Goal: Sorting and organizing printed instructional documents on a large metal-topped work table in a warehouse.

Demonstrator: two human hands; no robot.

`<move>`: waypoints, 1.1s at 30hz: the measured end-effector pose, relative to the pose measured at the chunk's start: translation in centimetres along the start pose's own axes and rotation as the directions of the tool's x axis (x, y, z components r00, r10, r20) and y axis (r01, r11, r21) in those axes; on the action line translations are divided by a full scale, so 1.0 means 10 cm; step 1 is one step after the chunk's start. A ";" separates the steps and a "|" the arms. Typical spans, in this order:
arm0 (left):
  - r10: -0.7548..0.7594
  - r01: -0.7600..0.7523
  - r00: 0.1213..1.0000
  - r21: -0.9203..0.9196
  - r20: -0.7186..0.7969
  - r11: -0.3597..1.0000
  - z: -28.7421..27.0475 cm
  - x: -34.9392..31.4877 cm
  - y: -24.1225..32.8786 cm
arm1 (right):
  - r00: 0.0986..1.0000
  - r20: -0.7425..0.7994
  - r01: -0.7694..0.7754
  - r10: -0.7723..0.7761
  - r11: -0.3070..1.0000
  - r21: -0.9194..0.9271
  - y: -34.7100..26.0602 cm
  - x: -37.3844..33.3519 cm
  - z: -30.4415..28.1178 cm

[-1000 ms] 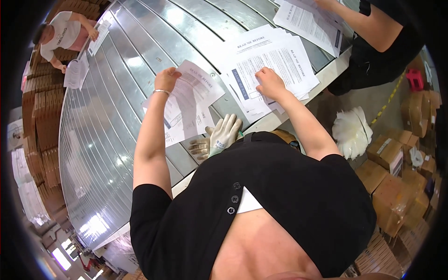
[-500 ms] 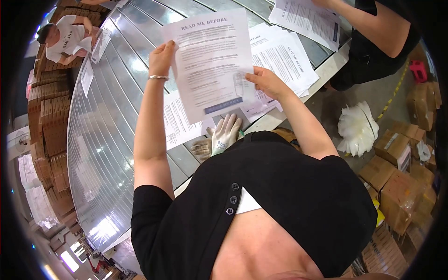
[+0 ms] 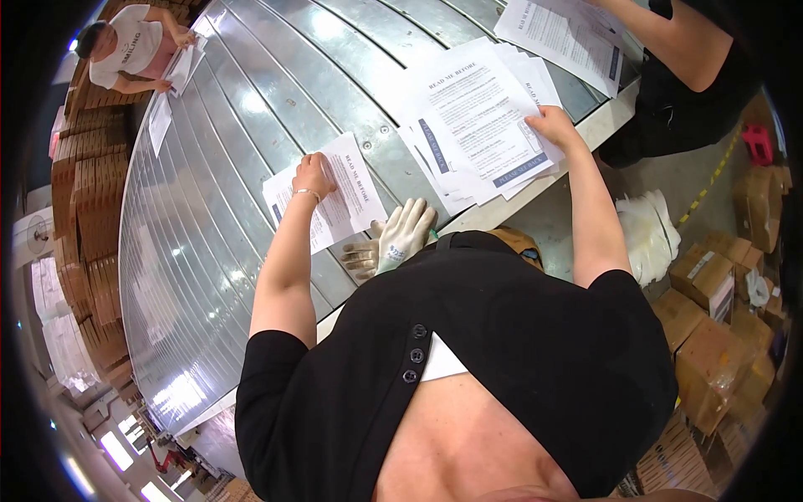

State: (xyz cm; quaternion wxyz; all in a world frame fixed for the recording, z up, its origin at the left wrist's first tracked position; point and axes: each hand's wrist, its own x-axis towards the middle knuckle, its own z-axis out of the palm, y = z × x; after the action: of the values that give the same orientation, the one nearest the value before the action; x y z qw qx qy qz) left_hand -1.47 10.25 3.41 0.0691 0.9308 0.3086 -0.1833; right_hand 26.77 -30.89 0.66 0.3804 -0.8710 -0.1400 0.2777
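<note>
My right hand (image 3: pixel 554 130) has its thumb on the right edge of a printed white sheet (image 3: pixel 468 109) with a blue band along its lower edge. That sheet lies over a loose, fanned pile of similar sheets (image 3: pixel 542 77). Further left, my left hand (image 3: pixel 314 176) is closed at the upper part of a smaller-looking stack of printed sheets (image 3: pixel 347 197), its fingertips partly hidden. Between the stacks, close to my body, lie a white work glove (image 3: pixel 405 234) and a dirtier glove (image 3: pixel 360 258) partly under it.
The slatted metal table (image 3: pixel 226 192) curves away to the left. At the right, a co-worker's arm (image 3: pixel 669 42) reaches over more sheets (image 3: pixel 560 38). Another person (image 3: pixel 130 50) holds papers at the far left. Cardboard boxes (image 3: pixel 715 360) and a white plastic bundle (image 3: pixel 651 238) are on the floor.
The sheet I held up with both hands has gone down onto the right pile. My left hand has left it and moved down to the left stack; my right hand has shifted right.
</note>
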 end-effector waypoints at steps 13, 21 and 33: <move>-0.097 0.082 0.993 0.212 0.063 0.974 -0.27 0.22 0.04 | 0.984 -0.176 -0.069 0.013 0.945 -0.320 -0.13 -0.09 0.18; 0.058 -0.076 0.994 -0.185 -0.097 0.980 -0.56 0.34 -0.18 | 0.969 -0.235 -0.175 0.082 0.896 -0.409 -0.36 -0.21 0.19; 0.417 -0.356 0.585 0.241 -0.696 0.903 -0.78 0.23 0.04 | 0.866 -0.408 0.001 -0.288 0.818 -0.575 -0.80 -0.49 0.19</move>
State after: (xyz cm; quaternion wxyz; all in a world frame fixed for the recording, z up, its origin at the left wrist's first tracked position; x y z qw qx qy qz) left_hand 2.83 13.05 9.78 -0.0572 0.9709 0.0931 0.2129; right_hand 21.48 -26.63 7.42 0.1532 -0.9704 -0.1845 -0.0292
